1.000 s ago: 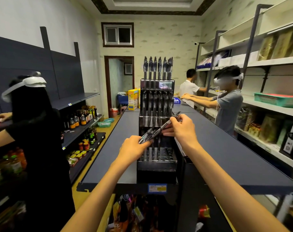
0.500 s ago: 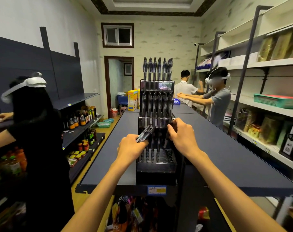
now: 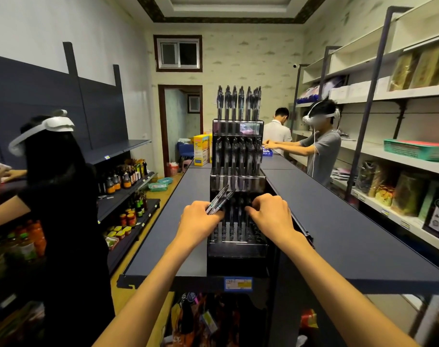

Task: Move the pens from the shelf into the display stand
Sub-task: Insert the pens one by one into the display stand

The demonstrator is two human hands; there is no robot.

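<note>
Both hands have dropped to the display stand (image 3: 237, 244); left hand (image 3: 200, 222) grips spare pens (image 3: 218, 199), right hand (image 3: 269, 216) fingers curled, grip unclear

Shop aisle, papered walls (image 3: 251, 51), window (image 3: 179, 52)

I get a single wide-angle view from my head-worn camera, looking forward and slightly down along the dark shelf top (image 3: 338, 221). It sits close above my forearms, with the tiered display stand (image 3: 237, 246) straight ahead at arm's reach. The far wall, doorway (image 3: 182, 128) and side shelving curve at the edges.
</note>
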